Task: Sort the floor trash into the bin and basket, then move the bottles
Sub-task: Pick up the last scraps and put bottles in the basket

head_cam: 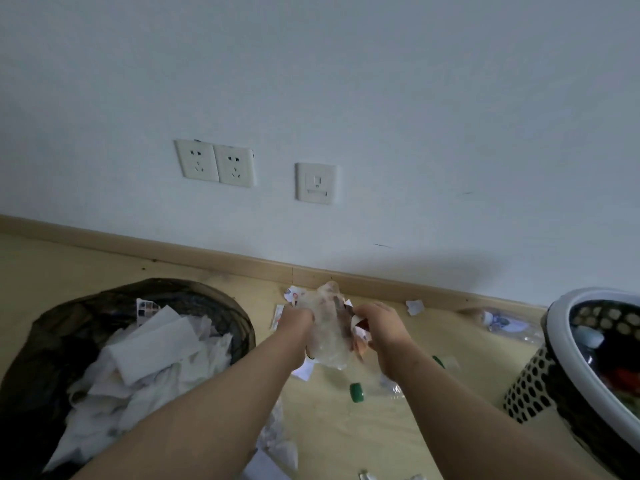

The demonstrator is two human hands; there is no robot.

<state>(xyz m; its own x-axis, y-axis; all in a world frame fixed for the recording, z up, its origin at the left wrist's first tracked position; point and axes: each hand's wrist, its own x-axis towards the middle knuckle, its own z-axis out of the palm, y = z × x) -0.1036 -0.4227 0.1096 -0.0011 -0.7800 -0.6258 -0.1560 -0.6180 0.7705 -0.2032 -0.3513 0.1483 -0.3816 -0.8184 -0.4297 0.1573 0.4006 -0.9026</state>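
against the pale wall [346,98] and its baseboard, the wooden floor [339,427] runs across our view. on it the big black-lined bin [52,327] sits at our left, heaped with white paper and tissue. the white-rimmed perforated basket [558,308] stands at our far right, holding dark and coloured things we cannot make out. between the two, raised above the floor, we hold a crumpled clear plastic bag [329,330] with brownish scraps caught in it. its long axis runs away from us toward the baseboard, and its far end is free. our left hand [296,318] grips the bag's left edge with curled fingers. our right hand [379,322] grips the right edge together with a bit of red-and-white wrapper, so both hands are clasped on the same wad. the relation that matters is this: the bag hangs closer to the bin than to the basket, and the left hand is on the bin side. a short swing left would reach the bin, whereas the basket asks for a longer reach right, led by the right hand. we judge the sorting partway along. below the hands lies a green-capped bottle [360,391], another clear bottle [502,322] lies just beside the basket, and small paper scraps [414,306] lie near the baseboard.
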